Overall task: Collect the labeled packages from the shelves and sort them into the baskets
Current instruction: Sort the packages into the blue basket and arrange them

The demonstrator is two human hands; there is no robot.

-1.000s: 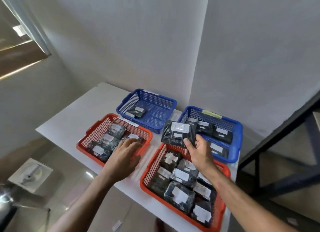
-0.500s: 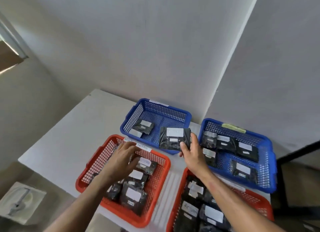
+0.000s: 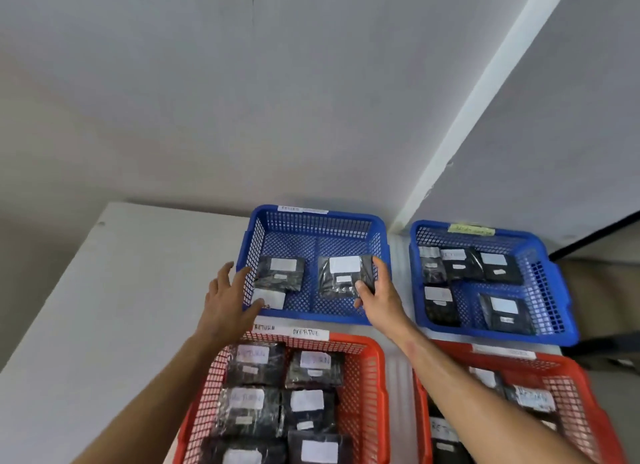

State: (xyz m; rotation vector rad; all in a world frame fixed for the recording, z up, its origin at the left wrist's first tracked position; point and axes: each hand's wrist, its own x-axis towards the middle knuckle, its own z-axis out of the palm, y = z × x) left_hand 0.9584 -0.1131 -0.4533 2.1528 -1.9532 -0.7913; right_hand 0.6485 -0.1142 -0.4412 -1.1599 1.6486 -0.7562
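My right hand (image 3: 379, 295) grips a black wrapped package with a white label (image 3: 341, 275) by its right edge, low inside the far left blue basket (image 3: 313, 217). Two other labeled packages (image 3: 280, 273) lie in that basket's left half. My left hand (image 3: 227, 299) is spread open against the blue basket's left front corner, its thumb at the rim. The far right blue basket (image 3: 540, 266) holds several labeled packages. Two red baskets sit nearer me, the left one (image 3: 372, 377) tagged "RETURN OVERDUE" and the right one (image 3: 575, 373), both with several black packages.
The baskets stand on a white table (image 3: 114, 307) set into a corner of grey walls. Bare tabletop stretches left of the baskets. A dark metal frame (image 3: 595, 235) shows at the far right edge.
My right hand carried the package from above the red baskets forward and down into the far left blue basket. My left hand left the left red basket and reached the blue basket's corner.
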